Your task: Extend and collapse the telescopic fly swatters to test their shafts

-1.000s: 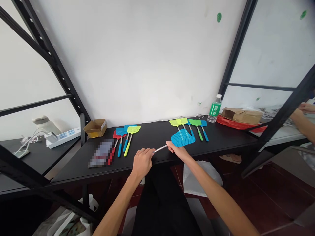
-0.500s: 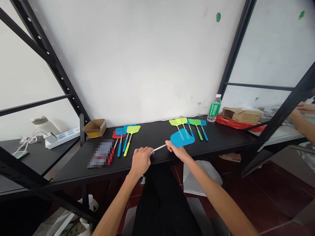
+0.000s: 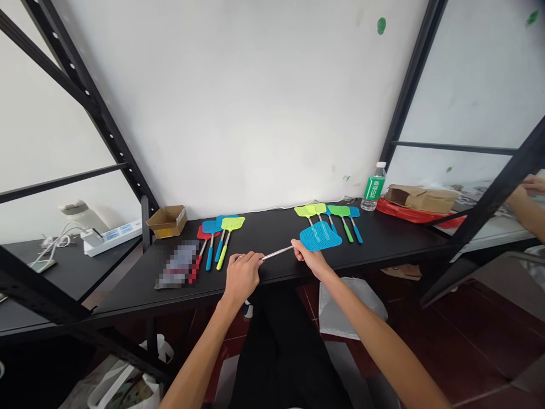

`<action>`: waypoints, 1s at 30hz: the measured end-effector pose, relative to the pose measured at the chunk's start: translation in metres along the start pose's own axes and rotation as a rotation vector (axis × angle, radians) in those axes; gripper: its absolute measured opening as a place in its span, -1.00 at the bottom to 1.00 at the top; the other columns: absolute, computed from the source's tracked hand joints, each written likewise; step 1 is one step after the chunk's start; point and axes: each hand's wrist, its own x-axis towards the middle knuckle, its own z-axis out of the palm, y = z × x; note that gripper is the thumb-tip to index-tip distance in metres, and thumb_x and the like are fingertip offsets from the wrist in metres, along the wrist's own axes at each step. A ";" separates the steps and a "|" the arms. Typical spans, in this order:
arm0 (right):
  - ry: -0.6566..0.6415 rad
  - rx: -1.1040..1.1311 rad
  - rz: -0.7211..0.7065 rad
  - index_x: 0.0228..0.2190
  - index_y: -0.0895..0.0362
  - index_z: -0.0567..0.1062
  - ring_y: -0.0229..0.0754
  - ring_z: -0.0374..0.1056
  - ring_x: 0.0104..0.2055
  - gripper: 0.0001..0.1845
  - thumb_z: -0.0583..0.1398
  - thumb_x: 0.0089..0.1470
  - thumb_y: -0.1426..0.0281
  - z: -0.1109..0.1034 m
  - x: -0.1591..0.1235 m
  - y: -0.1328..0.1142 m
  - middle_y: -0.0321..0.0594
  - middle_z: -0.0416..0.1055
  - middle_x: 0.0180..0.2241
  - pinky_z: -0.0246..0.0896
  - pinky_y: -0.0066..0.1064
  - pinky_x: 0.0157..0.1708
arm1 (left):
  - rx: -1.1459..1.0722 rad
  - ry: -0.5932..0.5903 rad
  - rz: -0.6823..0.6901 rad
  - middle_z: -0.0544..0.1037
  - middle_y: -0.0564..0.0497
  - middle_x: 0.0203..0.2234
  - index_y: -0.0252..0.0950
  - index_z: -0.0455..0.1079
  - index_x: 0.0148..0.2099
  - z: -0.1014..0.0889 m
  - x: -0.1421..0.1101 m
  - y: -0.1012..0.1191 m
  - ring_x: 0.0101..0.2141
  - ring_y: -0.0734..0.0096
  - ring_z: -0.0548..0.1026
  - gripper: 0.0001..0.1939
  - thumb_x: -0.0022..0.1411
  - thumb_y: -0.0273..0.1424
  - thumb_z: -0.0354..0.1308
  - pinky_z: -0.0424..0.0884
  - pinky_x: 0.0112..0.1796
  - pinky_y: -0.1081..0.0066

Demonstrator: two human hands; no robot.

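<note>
A blue fly swatter (image 3: pixel 321 236) with a thin metal shaft is held level above the front of the black table (image 3: pixel 272 227). My left hand (image 3: pixel 243 275) is closed around its handle end, which the fingers hide. Close to the swatter's head, my right hand (image 3: pixel 310 257) grips the shaft. Behind the held head lie several more swatters, among them a green one (image 3: pixel 340 212) and a yellow one (image 3: pixel 305 212). Left of my left hand, a yellow-green swatter (image 3: pixel 232 224) lies beside blue ones (image 3: pixel 210 228) and a red one (image 3: pixel 204 233).
A small cardboard box (image 3: pixel 167 222) stands at the back left, with a blurred flat packet (image 3: pixel 179 264) in front. A water bottle (image 3: pixel 373 187) and an opened carton (image 3: pixel 421 199) on red plastic are at the right. Black shelf posts (image 3: pixel 413 79) flank the table.
My right hand has moved slightly right and away from my left hand, with the swatter's head; more shaft shows between my hands. The camera view has shifted a little.
</note>
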 end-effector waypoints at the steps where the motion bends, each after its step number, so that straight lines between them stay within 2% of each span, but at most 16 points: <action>1: 0.010 0.008 0.003 -0.64 0.05 0.22 -0.22 0.11 -0.57 -0.46 0.15 0.14 -0.04 0.000 0.000 0.001 -0.30 0.17 -0.62 0.06 -0.33 -0.50 | -0.004 -0.002 0.001 0.62 -0.03 -0.27 -0.20 0.46 -0.08 0.000 0.000 0.000 -0.32 0.25 0.53 -0.72 0.44 -0.46 -0.10 0.24 -0.10 0.20; 6: 0.021 0.043 0.041 -0.65 0.06 0.26 -0.24 0.10 -0.58 -0.47 0.21 0.11 -0.03 0.000 0.001 0.004 -0.32 0.17 -0.63 0.02 -0.34 -0.52 | -0.042 -0.031 0.014 0.62 -0.02 -0.26 -0.20 0.44 -0.07 0.000 -0.006 -0.001 -0.26 0.22 0.53 -0.74 0.45 -0.43 -0.10 0.26 -0.13 0.22; 13: 0.010 0.106 0.085 -0.62 0.07 0.35 -0.26 0.11 -0.60 -0.45 0.20 0.10 -0.10 0.000 0.001 0.004 -0.34 0.16 -0.67 0.05 -0.35 -0.53 | -0.115 -0.045 0.037 0.62 -0.04 -0.22 -0.22 0.40 -0.02 0.000 -0.011 -0.002 -0.21 0.22 0.55 -0.75 0.47 -0.37 -0.11 0.31 -0.11 0.23; 21: -0.030 0.139 0.156 -0.60 0.10 0.43 -0.26 0.17 -0.60 -0.35 0.10 0.12 -0.20 -0.001 0.004 0.002 -0.29 0.26 -0.68 -0.01 -0.38 -0.55 | -0.104 -0.014 0.005 0.63 -0.01 -0.17 -0.19 0.40 0.02 0.003 -0.013 -0.004 -0.31 0.28 0.54 -0.75 0.47 -0.31 -0.08 0.35 -0.22 0.29; 30: -0.073 0.171 0.209 -0.58 0.12 0.45 -0.27 0.18 -0.62 -0.31 0.07 0.10 -0.24 -0.001 0.004 -0.006 -0.28 0.27 -0.69 -0.01 -0.39 -0.57 | -0.117 0.013 -0.018 0.63 -0.01 -0.15 -0.17 0.40 0.05 0.003 -0.014 -0.002 -0.30 0.30 0.56 -0.74 0.47 -0.29 -0.06 0.36 -0.26 0.34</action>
